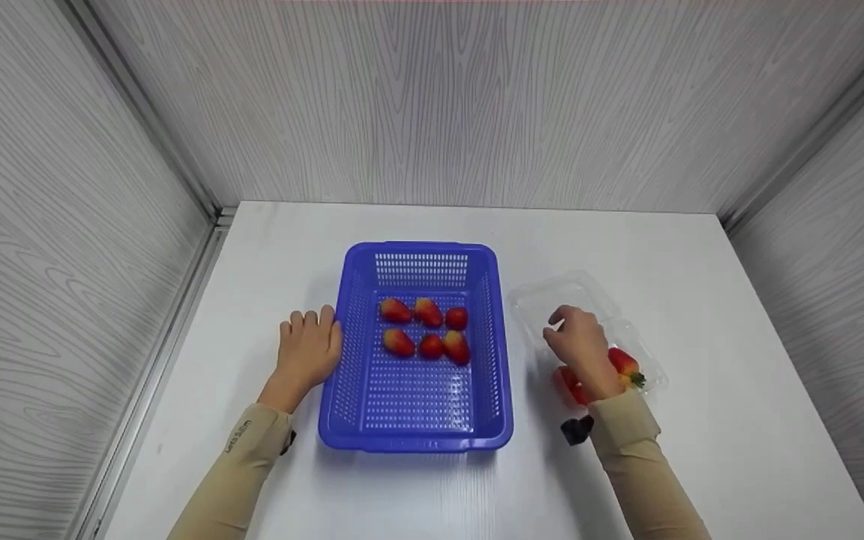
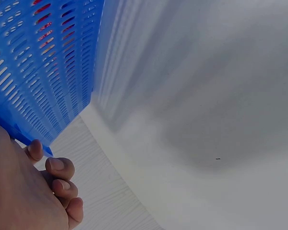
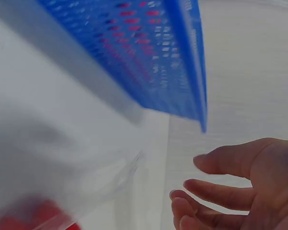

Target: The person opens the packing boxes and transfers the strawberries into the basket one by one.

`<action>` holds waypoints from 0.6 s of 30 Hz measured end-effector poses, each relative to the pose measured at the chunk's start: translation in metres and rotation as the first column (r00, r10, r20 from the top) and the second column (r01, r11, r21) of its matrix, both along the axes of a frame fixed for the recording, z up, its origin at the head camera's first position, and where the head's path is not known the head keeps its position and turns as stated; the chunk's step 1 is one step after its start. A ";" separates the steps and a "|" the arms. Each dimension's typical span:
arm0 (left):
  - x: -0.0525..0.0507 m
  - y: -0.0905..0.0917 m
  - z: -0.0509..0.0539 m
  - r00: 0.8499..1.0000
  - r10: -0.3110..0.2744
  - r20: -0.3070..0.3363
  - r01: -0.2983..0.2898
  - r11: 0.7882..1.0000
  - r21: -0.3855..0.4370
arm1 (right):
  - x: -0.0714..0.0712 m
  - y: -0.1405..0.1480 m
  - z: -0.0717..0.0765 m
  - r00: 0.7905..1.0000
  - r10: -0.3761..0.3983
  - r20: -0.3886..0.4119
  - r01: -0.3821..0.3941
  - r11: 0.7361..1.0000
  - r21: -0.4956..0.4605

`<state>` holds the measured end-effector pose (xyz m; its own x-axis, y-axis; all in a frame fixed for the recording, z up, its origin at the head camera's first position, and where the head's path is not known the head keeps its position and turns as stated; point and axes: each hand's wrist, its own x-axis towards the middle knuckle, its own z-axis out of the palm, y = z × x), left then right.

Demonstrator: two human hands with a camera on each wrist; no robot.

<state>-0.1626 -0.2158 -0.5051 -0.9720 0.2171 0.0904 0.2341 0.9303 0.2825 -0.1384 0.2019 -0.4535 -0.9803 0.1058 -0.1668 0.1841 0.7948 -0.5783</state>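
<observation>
"What to picture first?"

"A deep rectangular basket [image 1: 417,442] of blue plastic, rounded at the corners and pierced all over with small slots, on a smooth white bench [image 1: 702,300]."

"Holding what?"

"Six strawberries [image 1: 399,343], toward the far end in two loose rows of three. Glossy red, some round, some tapering like cones, several fading to pale yellow at one end."

"And to the right?"

"Just beside the basket, a clear container [image 1: 548,291] of thin, shiny plastic, spread open. In it, a leafy strawberry [image 1: 625,362] with a ragged green cap, near more red fruit [image 1: 573,384] partly blocked from view."

"Now for the left grip [image 1: 308,352]?"

"Bare-handed, clamped on the basket's left rim, with bent fingers at the edge."

"And the right grip [image 1: 580,346]?"

"Apart, with a visible gap between thumb and loosely curved fingers, above the clear container."

"Clothing, surroundings?"

"Tan cloth sleeves [image 1: 631,450], with dark lettering on the left one. Behind and at both sides, pale gray panels [image 1: 447,97] patterned in wavy wood grain."
</observation>
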 end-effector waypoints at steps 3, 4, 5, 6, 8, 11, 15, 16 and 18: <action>0.001 0.001 0.000 1.000 0.003 0.010 -0.003 1.000 0.006 | 0.007 0.014 -0.009 1.000 -0.007 0.024 0.006 1.000 0.014; 0.000 0.001 0.001 1.000 0.004 0.009 -0.004 1.000 0.007 | 0.009 0.018 -0.013 0.999 -0.016 0.038 0.015 1.000 0.022; 0.001 0.001 0.001 1.000 0.005 0.008 -0.005 1.000 0.008 | 0.011 0.021 -0.016 0.998 -0.025 0.054 0.024 0.999 0.026; 0.001 0.001 0.002 1.000 0.005 0.006 -0.005 1.000 0.008 | 0.013 0.024 -0.019 0.997 -0.032 0.071 0.030 0.999 0.030; 0.001 0.001 0.002 1.000 0.004 0.001 -0.004 1.000 0.007 | 0.017 0.029 -0.025 0.993 -0.047 0.107 0.043 0.998 0.036; 0.001 0.001 0.002 1.000 0.003 -0.004 -0.003 1.000 0.010 | 0.024 0.033 -0.032 0.987 -0.076 0.142 0.070 0.996 0.049; 0.002 0.000 0.002 1.000 0.002 -0.006 -0.002 1.000 0.018 | 0.032 0.033 -0.041 0.986 -0.107 0.127 0.098 0.992 0.080; 0.002 0.000 0.002 1.000 0.002 -0.008 -0.002 1.000 0.020 | 0.033 0.033 -0.044 0.987 -0.113 0.116 0.104 0.991 0.082; 0.002 0.000 0.002 1.000 0.001 -0.012 -0.001 1.000 0.022 | 0.036 0.031 -0.048 0.988 -0.124 0.093 0.116 0.990 0.079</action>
<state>-0.1606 -0.2153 -0.5028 -0.9711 0.2137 0.1068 0.2364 0.9241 0.3002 -0.1023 0.2333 -0.5014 -0.9391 0.2370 -0.2488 0.3335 0.8030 -0.4939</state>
